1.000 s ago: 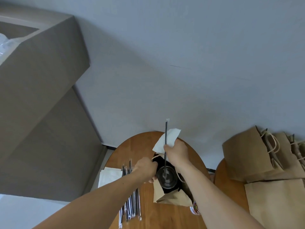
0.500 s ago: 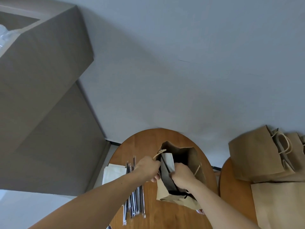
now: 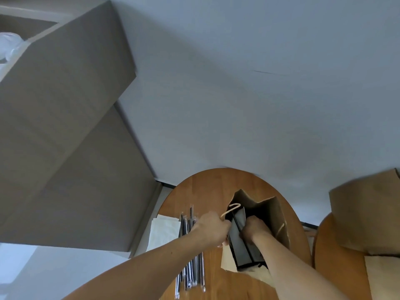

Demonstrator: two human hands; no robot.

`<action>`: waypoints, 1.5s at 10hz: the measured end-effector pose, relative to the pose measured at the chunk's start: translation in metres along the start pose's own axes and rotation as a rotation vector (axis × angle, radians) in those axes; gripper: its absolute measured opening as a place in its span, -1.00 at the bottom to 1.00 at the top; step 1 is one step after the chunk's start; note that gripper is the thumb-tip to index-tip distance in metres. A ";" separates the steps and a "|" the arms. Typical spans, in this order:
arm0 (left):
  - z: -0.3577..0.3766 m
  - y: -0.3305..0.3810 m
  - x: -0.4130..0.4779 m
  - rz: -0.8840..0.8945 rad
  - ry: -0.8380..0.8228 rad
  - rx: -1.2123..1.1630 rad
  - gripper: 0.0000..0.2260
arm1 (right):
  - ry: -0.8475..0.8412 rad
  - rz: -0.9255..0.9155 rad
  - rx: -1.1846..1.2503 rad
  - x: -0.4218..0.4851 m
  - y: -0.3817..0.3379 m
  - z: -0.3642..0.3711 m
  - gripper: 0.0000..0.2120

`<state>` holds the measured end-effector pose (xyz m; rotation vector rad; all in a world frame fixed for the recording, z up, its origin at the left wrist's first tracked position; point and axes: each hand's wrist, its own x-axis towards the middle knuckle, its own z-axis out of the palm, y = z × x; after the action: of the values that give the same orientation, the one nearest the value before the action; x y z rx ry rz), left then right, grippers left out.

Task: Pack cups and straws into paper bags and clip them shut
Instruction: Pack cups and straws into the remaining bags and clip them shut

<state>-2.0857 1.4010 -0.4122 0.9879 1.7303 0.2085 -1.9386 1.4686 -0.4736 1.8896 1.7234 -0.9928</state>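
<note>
An open brown paper bag (image 3: 270,213) stands on the round wooden table (image 3: 201,191). My left hand (image 3: 213,229) grips the bag's left rim, just below its cream handle loop (image 3: 230,210). My right hand (image 3: 253,231) is sunk into the bag's mouth with its fingers curled around a folded napkin (image 3: 239,217) and a dark straw (image 3: 236,224), held against the bag's left wall. The cup inside is hidden by the hand and the wall. Several wrapped straws (image 3: 190,269) lie on the table left of the bag.
A stack of white napkins (image 3: 164,234) lies at the table's left edge beside the straws. More brown paper bags (image 3: 365,215) sit on a second wooden table (image 3: 337,267) to the right. A large grey cabinet (image 3: 65,126) fills the left.
My right hand has brought the straw and napkin down from above the bag and pushed them deep inside. The cup, seen earlier, is now hidden. My left hand keeps its hold on the rim.
</note>
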 end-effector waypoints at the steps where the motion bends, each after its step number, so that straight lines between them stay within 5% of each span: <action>1: 0.000 0.002 0.000 0.001 0.016 0.007 -0.66 | 0.038 -0.003 -0.018 -0.005 0.002 -0.002 -0.73; 4: 0.005 0.014 0.003 0.085 0.073 0.027 -0.86 | 0.156 -0.202 -0.166 -0.047 -0.001 -0.032 -0.94; 5: 0.006 0.018 0.000 0.152 0.093 -0.009 -0.75 | 0.192 -0.366 -0.157 -0.063 0.001 -0.050 -0.92; 7: 0.009 0.014 -0.006 0.197 -0.015 -0.036 -0.51 | 0.453 -0.483 0.280 -0.072 0.037 -0.076 -0.73; 8: 0.017 0.009 -0.012 0.176 -0.099 -0.068 -0.43 | 0.446 -0.323 0.401 -0.067 0.064 -0.074 -0.72; 10: 0.035 0.008 -0.021 0.128 -0.244 -0.099 -0.24 | -0.016 -0.139 0.680 -0.068 0.078 -0.045 -0.35; 12: 0.065 0.022 -0.020 0.162 -0.155 -0.050 -0.40 | -0.109 -0.242 0.874 -0.080 0.055 -0.036 -0.54; 14: 0.083 0.035 -0.011 0.130 -0.009 0.207 -0.91 | -0.076 -0.286 0.926 -0.076 0.057 -0.035 -0.64; 15: 0.073 0.040 -0.008 0.102 0.073 0.332 -0.82 | 0.071 -0.428 0.685 -0.068 0.066 -0.043 -0.73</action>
<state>-2.0025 1.3975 -0.4133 1.3259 1.8186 0.0218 -1.8634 1.4412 -0.4067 1.9689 2.0541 -1.8960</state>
